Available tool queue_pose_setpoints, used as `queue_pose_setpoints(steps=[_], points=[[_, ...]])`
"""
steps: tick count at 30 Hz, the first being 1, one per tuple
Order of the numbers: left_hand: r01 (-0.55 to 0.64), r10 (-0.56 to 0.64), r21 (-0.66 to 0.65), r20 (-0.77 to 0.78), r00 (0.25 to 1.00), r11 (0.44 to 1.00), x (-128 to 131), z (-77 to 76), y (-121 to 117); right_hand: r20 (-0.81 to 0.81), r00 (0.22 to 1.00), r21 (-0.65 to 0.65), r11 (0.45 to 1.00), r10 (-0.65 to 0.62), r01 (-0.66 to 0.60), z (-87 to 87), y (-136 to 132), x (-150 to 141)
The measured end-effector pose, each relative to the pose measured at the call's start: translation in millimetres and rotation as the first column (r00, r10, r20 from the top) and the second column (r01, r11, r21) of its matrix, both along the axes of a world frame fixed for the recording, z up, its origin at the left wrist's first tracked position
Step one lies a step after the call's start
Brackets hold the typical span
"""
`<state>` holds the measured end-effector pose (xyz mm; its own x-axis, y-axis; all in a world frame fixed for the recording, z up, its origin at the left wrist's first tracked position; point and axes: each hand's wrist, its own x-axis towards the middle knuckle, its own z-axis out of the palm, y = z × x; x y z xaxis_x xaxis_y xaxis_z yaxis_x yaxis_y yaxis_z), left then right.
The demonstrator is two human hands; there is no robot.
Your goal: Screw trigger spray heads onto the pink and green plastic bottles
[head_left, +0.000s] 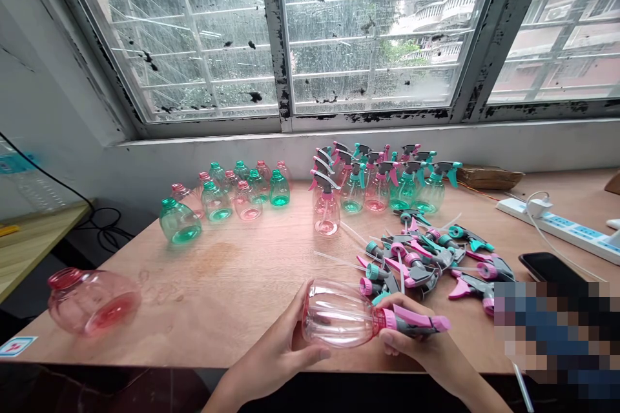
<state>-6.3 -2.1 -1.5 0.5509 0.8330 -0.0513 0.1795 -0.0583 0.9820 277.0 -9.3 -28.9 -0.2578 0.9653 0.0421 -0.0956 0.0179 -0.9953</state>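
A clear pink spray bottle [339,313] lies sideways in the air over the table's front edge. My left hand [283,348] is wrapped round its base end. At the neck, my right hand [416,345] closes its fingers on the pink-and-grey trigger spray head [420,322], which sits on the bottle's mouth. Whether its collar is screwed tight I cannot tell. Just beyond my right hand lies a heap of loose spray heads [411,258] in pink, teal and grey, some with thin tubes. An open-necked pink bottle [94,303] lies tilted at the table's left.
Capless green and pink bottles [220,203] stand at the back left. Several bottles with spray heads [378,190] are grouped at the back middle. On the right are a white power strip [562,229], a black phone [552,268] and a blurred-out patch. A window [372,32] rises behind.
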Motion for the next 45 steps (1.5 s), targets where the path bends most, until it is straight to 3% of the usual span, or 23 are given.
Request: queue_pose_setpoints(steps=[18, 26, 45], points=[[-0.018, 0.019, 0.043, -0.030, 0.999, 0.999, -0.2, 0.7, -1.0, 0.075, 0.996, 0.001, 0.999, -0.049, 0.049, 1.5, -0.8, -3.5], [-0.002, 0.002, 0.022, -0.007, 1.000, 1.000, 0.3, 1.7, -0.4, 0.055, 0.998, -0.001, 1.000, 0.002, -0.002, 2.7, -0.1, -0.6], [-0.021, 0.022, 0.035, -0.020, 1.000, 0.999, -0.5, -2.1, -1.1, 0.075, 0.997, 0.009, 1.000, -0.026, 0.025, 5.4, -1.1, -1.5]])
